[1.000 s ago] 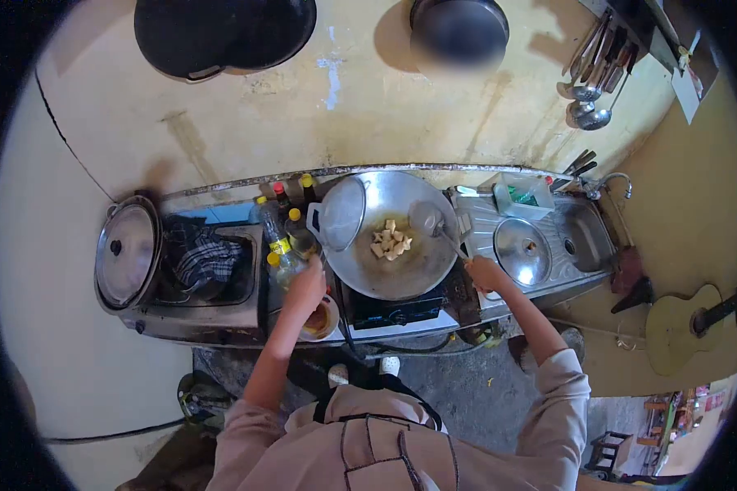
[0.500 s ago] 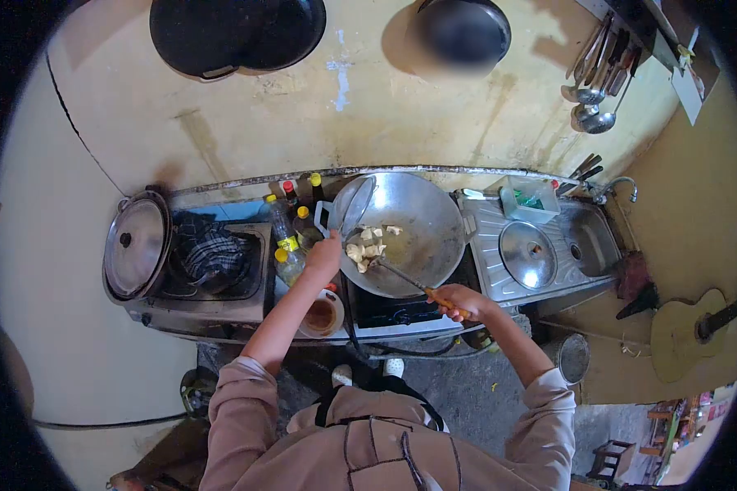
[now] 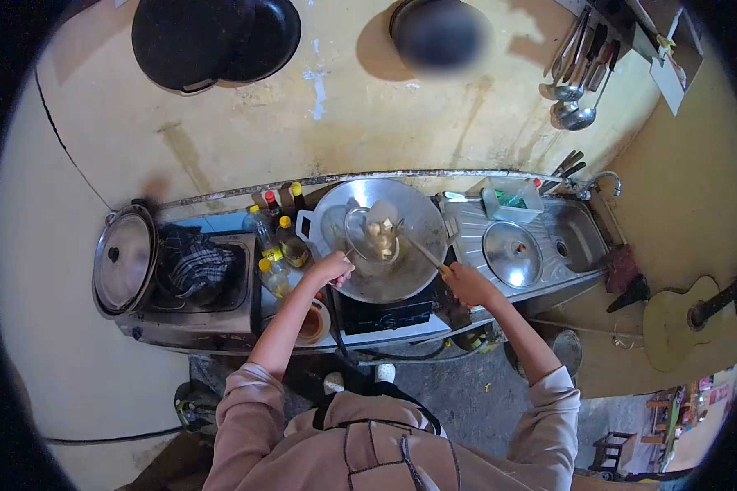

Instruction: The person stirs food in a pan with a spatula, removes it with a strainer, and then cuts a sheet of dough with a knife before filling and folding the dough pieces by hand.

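Observation:
A large metal wok (image 3: 348, 192) sits on the stove. Over its middle is a round strainer (image 3: 359, 245), and pale chunks of food (image 3: 383, 237) lie in its bowl. My left hand (image 3: 333, 268) is closed around the strainer's thin handle near the wok's left front rim. From the other side my right hand (image 3: 469, 284) grips a spatula (image 3: 426, 253) by its handle, with the blade end reaching in beside the food. The blade itself is partly hidden behind the strainer and chunks.
Several bottles (image 3: 291, 241) with coloured caps stand left of the wok, and a bowl of reddish-brown stuff (image 3: 311, 323) is in front of them. To the right are a pot lid (image 3: 513, 254), a plastic box (image 3: 512, 199) and the sink (image 3: 577, 237). A lidded pot (image 3: 124, 258) is far left.
My left hand has brought the strainer down from the wok's left rim to its middle, and the chunks now lie in it. The spatula has moved up alongside. The whole view has shifted slightly.

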`<state>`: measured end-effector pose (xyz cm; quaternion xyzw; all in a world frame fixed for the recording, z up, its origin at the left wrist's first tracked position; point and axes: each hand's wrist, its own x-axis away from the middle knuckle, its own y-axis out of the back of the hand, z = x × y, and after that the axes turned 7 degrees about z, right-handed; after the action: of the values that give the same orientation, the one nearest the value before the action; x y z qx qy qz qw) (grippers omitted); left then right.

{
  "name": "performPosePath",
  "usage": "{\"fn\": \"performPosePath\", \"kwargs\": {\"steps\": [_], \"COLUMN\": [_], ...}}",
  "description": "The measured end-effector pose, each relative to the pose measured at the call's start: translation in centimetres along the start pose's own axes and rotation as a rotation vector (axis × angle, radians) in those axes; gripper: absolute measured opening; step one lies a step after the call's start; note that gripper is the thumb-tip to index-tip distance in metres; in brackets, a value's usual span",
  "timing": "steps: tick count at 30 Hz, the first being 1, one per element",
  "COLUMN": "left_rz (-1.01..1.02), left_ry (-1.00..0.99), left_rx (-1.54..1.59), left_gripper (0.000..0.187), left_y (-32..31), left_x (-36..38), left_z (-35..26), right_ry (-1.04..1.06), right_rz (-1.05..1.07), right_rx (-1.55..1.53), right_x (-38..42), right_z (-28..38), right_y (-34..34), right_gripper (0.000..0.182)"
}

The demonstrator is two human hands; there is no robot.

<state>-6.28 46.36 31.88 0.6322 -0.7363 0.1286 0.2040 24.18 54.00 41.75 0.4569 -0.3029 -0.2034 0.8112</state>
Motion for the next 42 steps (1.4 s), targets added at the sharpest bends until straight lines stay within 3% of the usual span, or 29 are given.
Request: {"fn": "performPosePath", "kwargs": {"steps": [1, 4, 7, 10, 13, 16, 19, 22, 32, 38, 40, 41, 42], "left_rz": [0.022, 0.021, -0.028, -0.091, -0.178, -0.257, -0.298, -0.342, -0.519, -0.493, -0.387, -0.333, -0.258], "left_ry": [-0.001, -0.005, -0.001, -0.002, -0.033, -0.066, -0.081, -0.078, -0.037, 0.037, -0.016, -0.041, -0.063], "left_rx": [0.081, 0.195, 0.238, 0.201, 0.141, 0.042, -0.025, -0.094, -0.428, -0.469, -0.273, -0.175, -0.071], "left_gripper": [0.016, 0.015, 0.013, 0.014, 0.016, 0.017, 0.018, 0.019, 0.019, 0.02, 0.02, 0.021, 0.021], "left_y": [-0.1, 0.0, 0.2, 0.7, 1.4, 2.3, 3.4, 4.0, 3.2, 2.1, 1.6, 1.4, 1.2], "left_x": [-0.2, -0.3, 0.4, 0.8, 1.3, 2.1, 2.8, 3.4, 4.2, 1.8, 0.5, -0.2, -0.6], "left_z": [0.1, 0.4, 0.6, 0.8, 0.7, 0.4, -0.2, -1.0, -2.0, -1.0, 0.0, 0.5, 0.6], "right_ry": [0.1, 0.007, -0.006, 0.107, -0.331, -0.362, -0.234, -0.24, -0.213, -0.258, -0.292, -0.309, -0.184], "right_rz": [-0.108, -0.261, -0.265, -0.215, -0.017, 0.238, 0.427, 0.578, 0.499, 0.323, 0.242, 0.21, 0.105], "right_rx": [0.226, 0.109, 0.224, 0.553, -0.253, -0.64, -1.106, -1.289, -1.326, -0.916, -0.834, -0.633, -0.398], "right_x": [-0.3, -0.9, -1.4, -5.0, -5.5, -4.3, -3.5, -3.7, -2.2, -0.7, -0.9, -1.2, -1.4], "right_z": [-0.6, -2.5, -3.8, -9.3, -7.8, -5.0, -4.3, -2.2, -1.1, -1.5, -0.8, -0.2, 0.3], "right_y": [-0.4, -0.3, 0.0, -4.1, -5.4, -6.1, -7.8, -7.5, -2.1, 3.0, 3.5, 3.7, 3.3], "right_gripper": [0.027, 0.026, 0.028, 0.031, 0.024, 0.025, 0.024, 0.025, 0.027, 0.032, 0.034, 0.033, 0.032]}}
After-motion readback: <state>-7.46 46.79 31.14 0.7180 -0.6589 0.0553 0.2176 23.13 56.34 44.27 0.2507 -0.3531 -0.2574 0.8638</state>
